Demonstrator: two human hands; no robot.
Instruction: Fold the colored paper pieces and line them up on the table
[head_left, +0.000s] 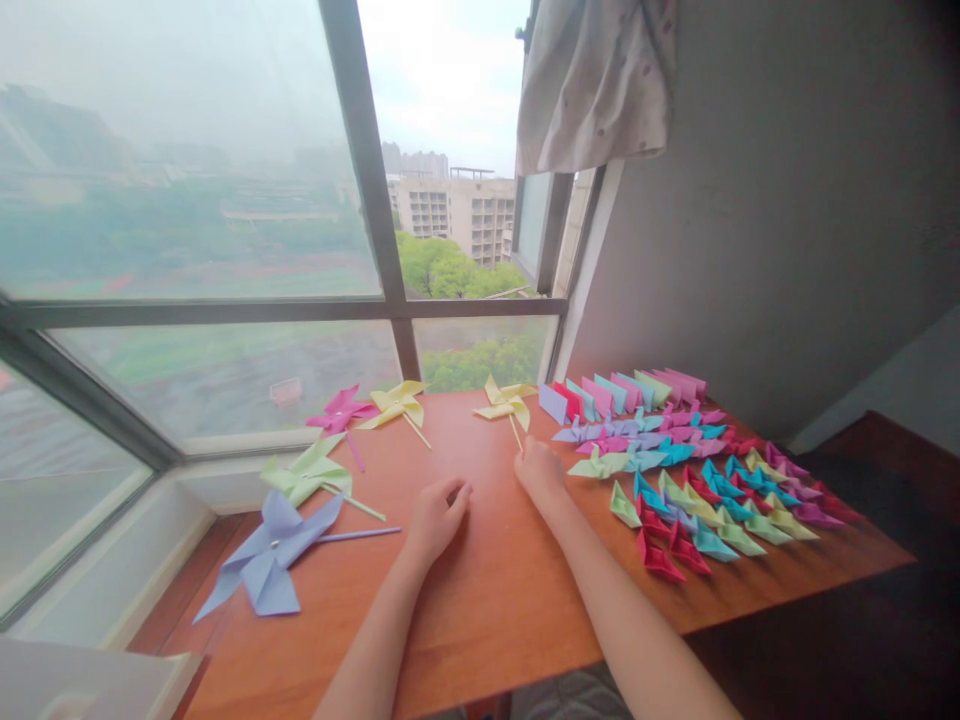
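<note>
At the desk (487,590), a yellow pinwheel (505,404) is held by its stick (517,434) in the closed right grip (540,470) (the left grip (441,515) is half open, empty).

left hand (439,516) loosely curled; right hand (540,471) pinched, farther forward.

We look from one head-worn camera, directed forward and downward. We view the desk (480,600) at close range, with the window (397,311) beyond it.
</note>
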